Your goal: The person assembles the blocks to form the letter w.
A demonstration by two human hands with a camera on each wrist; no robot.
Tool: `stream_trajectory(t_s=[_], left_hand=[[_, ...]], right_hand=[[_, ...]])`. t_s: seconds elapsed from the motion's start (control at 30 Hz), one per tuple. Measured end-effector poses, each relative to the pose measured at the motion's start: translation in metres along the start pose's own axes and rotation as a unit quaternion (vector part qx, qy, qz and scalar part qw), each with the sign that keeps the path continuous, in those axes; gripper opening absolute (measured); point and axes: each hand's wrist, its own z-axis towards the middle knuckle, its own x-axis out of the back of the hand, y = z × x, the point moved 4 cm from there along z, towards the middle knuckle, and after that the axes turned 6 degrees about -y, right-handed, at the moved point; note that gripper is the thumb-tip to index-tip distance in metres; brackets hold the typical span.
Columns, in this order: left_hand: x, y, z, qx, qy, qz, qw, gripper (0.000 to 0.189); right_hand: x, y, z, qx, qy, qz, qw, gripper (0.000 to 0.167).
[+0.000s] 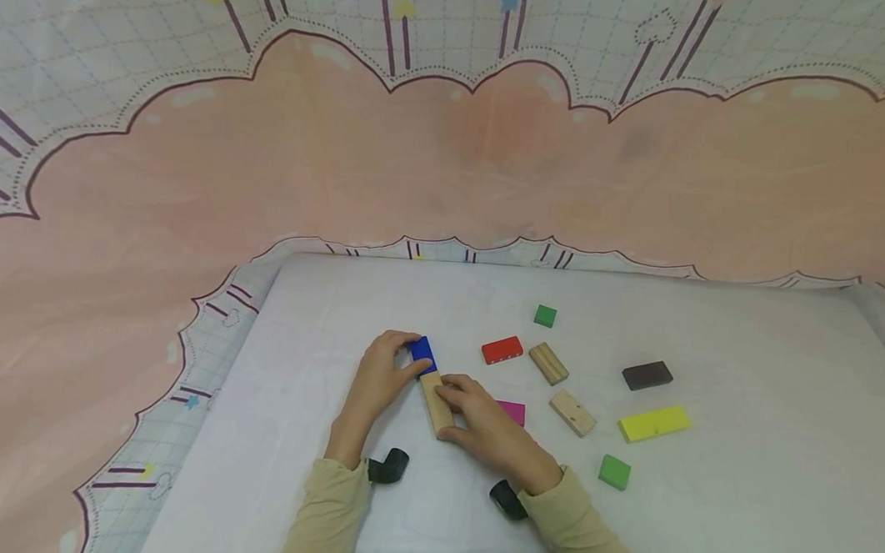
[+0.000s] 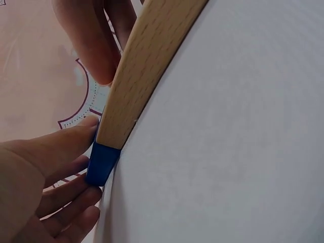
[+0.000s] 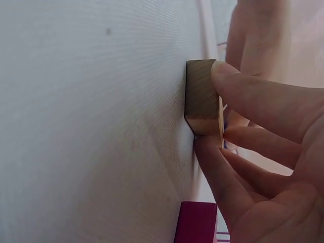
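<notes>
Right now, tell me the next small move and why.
Probably ease the right hand off the long wooden block while the left hand steadies the blue block: the two blocks meet end to end, and the pink block lies close beside the right hand.

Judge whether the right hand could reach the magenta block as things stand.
Probably yes: the magenta block lies close beside the right hand with nothing visible between, though that hand likely must first release its wooden block.
</notes>
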Motion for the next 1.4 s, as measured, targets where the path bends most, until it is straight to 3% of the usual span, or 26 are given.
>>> stream_trajectory(t_s=[0.63,0.93,1.4], left_hand=[[0.001,0.004,-0.001,0.0,-0.003,0.005,1.0,0.045],[0.0,0.005,-0.003,-0.002,-0.015,0.032,0.9994,0.045],[0.004,0.011,-0.008,-0.011,-0.021,0.062,0.9978,0.046]], right_hand=[[0.001,-0.001,0.0,0.004,-0.004,-0.002,1.0,0.059],[0.004,-0.003,-0.001,-0.001,-0.009,-0.007,0.9999,0.061],[0.006,-0.004,-0.005,0.005,0.016,-0.083,0.9964,0.061]])
